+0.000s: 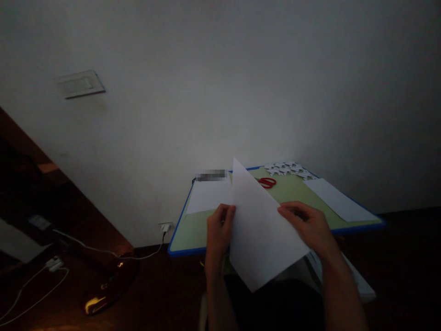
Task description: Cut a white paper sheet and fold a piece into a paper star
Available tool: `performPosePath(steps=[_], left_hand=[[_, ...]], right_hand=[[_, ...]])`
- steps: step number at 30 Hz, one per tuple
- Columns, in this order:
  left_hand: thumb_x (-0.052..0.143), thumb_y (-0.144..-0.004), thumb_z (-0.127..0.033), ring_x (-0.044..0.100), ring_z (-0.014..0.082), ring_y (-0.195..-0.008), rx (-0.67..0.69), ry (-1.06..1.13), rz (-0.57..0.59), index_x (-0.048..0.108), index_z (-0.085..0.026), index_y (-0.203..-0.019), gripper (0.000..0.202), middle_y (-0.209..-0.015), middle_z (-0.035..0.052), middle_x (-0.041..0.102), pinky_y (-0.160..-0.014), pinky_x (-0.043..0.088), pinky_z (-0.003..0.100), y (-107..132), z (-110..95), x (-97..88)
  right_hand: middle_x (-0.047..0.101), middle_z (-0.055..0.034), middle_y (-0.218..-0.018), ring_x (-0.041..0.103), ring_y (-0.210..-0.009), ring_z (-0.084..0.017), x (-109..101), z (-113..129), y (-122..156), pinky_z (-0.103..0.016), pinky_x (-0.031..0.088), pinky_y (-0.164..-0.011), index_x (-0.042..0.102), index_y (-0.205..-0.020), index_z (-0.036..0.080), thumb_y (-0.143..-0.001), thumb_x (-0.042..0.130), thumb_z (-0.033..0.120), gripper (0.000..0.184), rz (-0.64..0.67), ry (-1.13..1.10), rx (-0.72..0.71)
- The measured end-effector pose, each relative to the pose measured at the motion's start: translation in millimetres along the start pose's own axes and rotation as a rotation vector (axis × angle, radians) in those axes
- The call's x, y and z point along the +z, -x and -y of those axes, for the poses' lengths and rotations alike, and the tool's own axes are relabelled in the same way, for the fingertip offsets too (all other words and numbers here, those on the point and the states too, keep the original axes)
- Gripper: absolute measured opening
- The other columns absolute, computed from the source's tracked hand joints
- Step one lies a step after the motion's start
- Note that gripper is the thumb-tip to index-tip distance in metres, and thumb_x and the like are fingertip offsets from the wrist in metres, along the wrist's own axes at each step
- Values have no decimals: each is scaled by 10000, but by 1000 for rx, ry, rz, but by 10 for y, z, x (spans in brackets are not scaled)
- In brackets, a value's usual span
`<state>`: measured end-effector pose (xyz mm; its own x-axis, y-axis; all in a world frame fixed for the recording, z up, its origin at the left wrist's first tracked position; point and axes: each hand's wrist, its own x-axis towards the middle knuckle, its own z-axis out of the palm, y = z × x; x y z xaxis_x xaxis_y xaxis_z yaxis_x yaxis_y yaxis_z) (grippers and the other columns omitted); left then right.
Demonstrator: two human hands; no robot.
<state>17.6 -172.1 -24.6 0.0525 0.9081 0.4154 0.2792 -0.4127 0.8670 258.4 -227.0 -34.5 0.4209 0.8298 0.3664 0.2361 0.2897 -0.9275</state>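
A white sheet of paper (260, 230) is held up in front of me, above the near edge of the table, with one corner pointing up. My left hand (220, 225) pinches its left edge between thumb and fingers. On the opposite side, my right hand (306, 223) grips the slanting right edge the same way. Behind the sheet lies a pair of scissors (268, 183) with red handles, its blades mostly hidden by the paper. Several small folded white paper pieces (285, 169) sit in rows at the table's far right.
The pale green table (188, 234) has a blue rim and stands against the wall. White paper (210, 195) lies at its left, more white paper (339, 200) at its right. Below the right edge is a white stack (358, 276). Cables (113, 253) run to a wall socket (165, 226).
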Motion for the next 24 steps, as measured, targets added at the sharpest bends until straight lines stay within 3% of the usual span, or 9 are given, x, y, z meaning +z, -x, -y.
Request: performPosePath(steps=[8,15,19,21,24], left_hand=[[587,-940,-524,586,183,-664,-11,17,-82,611,-202,-798,353,-714,17,647,-605,426,270,-18,19,11],[564,-949,-557,404,135,-496,-27,37,-52,550,-224,-843,350,-550,-61,471,-469,276,229,-1,30,41],[530,-984,-555,306,122,-455,-31,52,-65,588,-216,-1031,348,-517,-107,350,-452,204,222,6,19,33],[540,-984,-551,313,125,-454,-27,86,-68,600,-206,-1104,370,-519,-107,366,-449,211,222,3,14,27],[597,-955,-543,438,135,-522,0,130,-80,644,-194,-949,352,-594,-45,519,-483,309,225,-6,5,22]], right_hand=[[817,-67,-864,718,-793,-251,14,1,19,-379,563,-768,838,-853,224,-770,805,482,273,106,37,-27],[810,-66,-859,714,-803,-248,0,13,21,-374,563,-771,836,-857,222,-785,794,472,264,120,65,-42],[809,-67,-864,712,-804,-247,-6,12,18,-376,567,-777,834,-861,218,-785,792,476,272,126,69,-53],[808,-66,-859,713,-799,-244,-21,11,18,-371,571,-774,832,-861,215,-793,791,474,271,146,70,-53],[805,-60,-853,720,-813,-241,-44,16,22,-361,576,-786,832,-871,220,-822,787,476,265,228,84,-61]])
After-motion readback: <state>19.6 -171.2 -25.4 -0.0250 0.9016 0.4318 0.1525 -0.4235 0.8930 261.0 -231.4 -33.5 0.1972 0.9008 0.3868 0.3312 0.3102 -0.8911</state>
